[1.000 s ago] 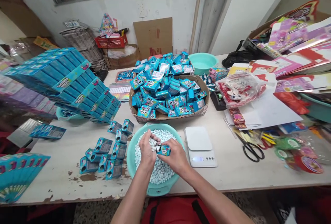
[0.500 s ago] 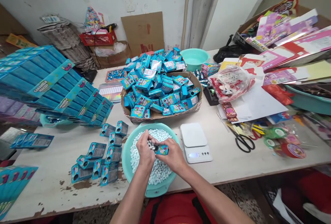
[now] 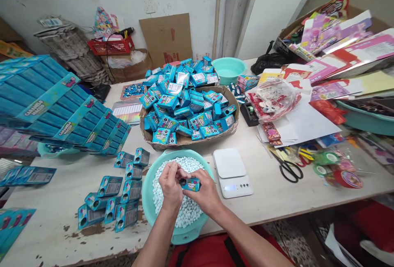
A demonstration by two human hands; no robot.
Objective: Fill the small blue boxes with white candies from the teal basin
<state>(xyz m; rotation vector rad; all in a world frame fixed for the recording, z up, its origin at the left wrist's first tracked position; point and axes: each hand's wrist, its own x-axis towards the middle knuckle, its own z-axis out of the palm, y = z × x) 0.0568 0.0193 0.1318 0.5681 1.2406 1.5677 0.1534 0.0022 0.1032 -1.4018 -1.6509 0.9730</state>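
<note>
My right hand (image 3: 207, 191) is closed on a small blue box (image 3: 190, 184) above a teal basin (image 3: 148, 193). The basin holds many small white candies (image 3: 184, 217). My left hand (image 3: 171, 182) is beside the box's open end with its fingers curled together; whether candies are inside it is hidden. Several similar blue boxes (image 3: 131, 192) stand and lie on the table left of the basin. Behind the basin, a cardboard tray (image 3: 156, 146) is heaped with more blue boxes (image 3: 168, 102). A white scale (image 3: 230, 163) sits right of the basin.
Stacked blue packs (image 3: 67, 111) rise at the left. Black scissors (image 3: 287, 168), tape rolls (image 3: 332, 158) and a black tape dispenser (image 3: 249, 114) lie to the right. An unused-looking teal bowl (image 3: 229, 70) stands behind. Printed cartons (image 3: 335, 61) pile up at the back right.
My left fingers have curled in at the box's opening, and the white candies seen in that hand no longer show. The view has shifted slightly.
</note>
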